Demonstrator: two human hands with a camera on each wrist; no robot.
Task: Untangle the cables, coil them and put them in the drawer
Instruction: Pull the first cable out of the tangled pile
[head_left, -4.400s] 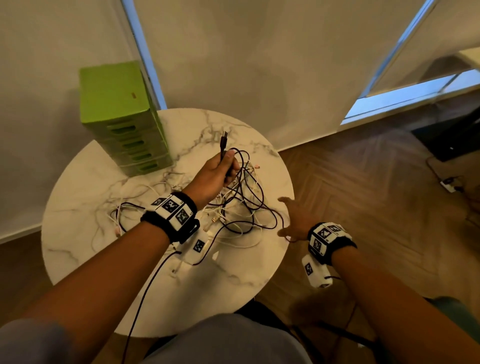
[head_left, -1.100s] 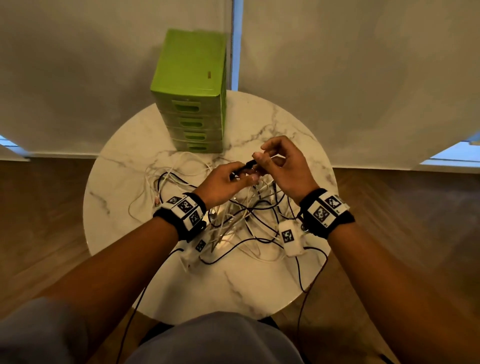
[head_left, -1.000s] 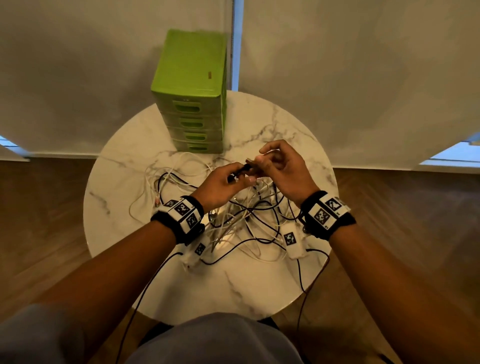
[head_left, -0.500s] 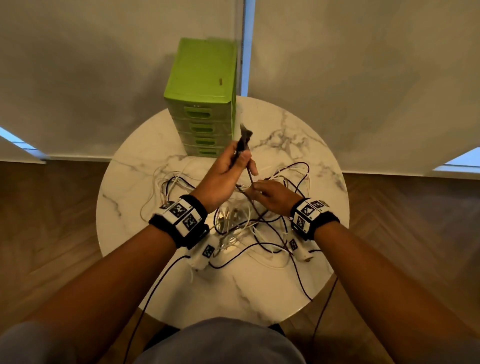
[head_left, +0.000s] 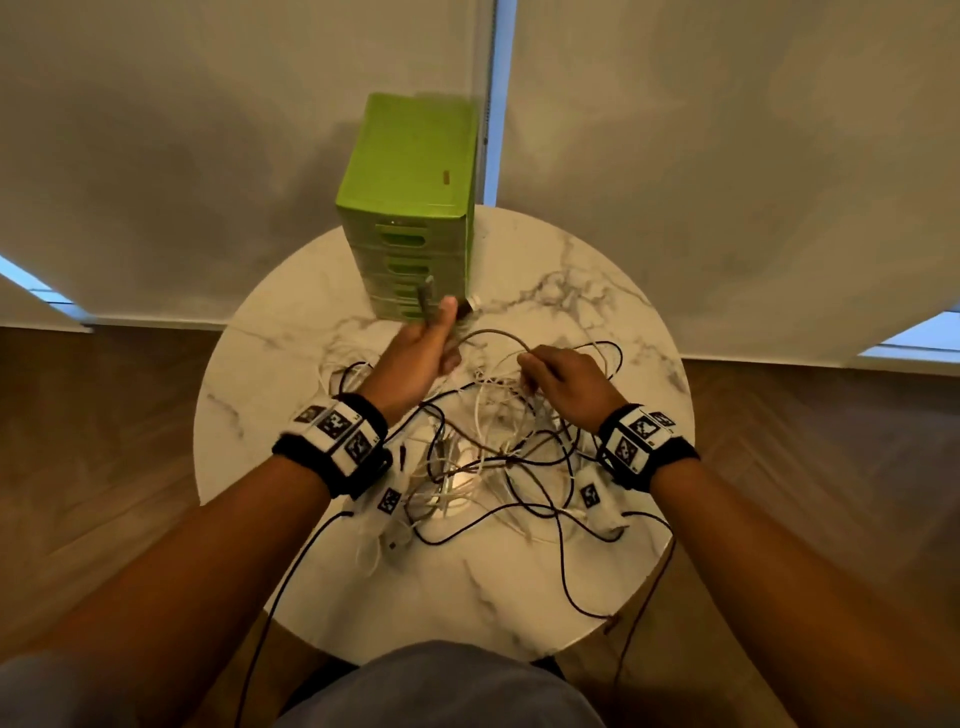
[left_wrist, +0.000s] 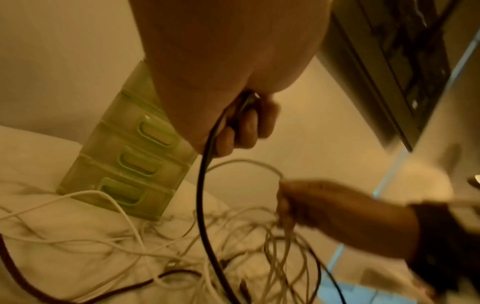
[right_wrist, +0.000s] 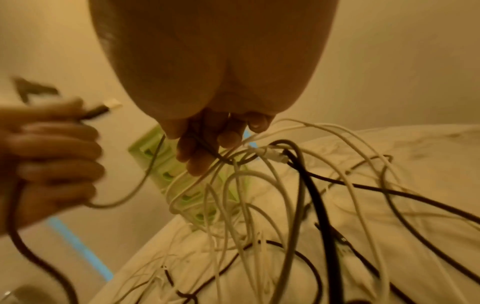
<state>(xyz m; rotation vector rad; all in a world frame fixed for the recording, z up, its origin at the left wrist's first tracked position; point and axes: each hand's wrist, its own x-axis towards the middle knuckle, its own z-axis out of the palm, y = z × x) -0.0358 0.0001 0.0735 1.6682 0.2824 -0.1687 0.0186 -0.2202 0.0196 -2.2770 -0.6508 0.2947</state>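
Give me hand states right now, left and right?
Left hand: closed around a dark cable, plug end sticking up past the thumb.
Right hand: fingers pinching cables from the tangled pile.

Left hand (head_left: 418, 353) is raised, fingers curled, thumb up. Right hand (head_left: 569, 382) sits lower, palm down, fingertips pinched. Both forearms reach forward.

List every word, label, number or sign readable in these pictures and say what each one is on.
No readable text anywhere.
Wristbands: black-and-white square code markers, no letters or digits.
White tags under the wrists: the same kind of marker.
Green drawer unit: a small dark mark on top, too small to read.
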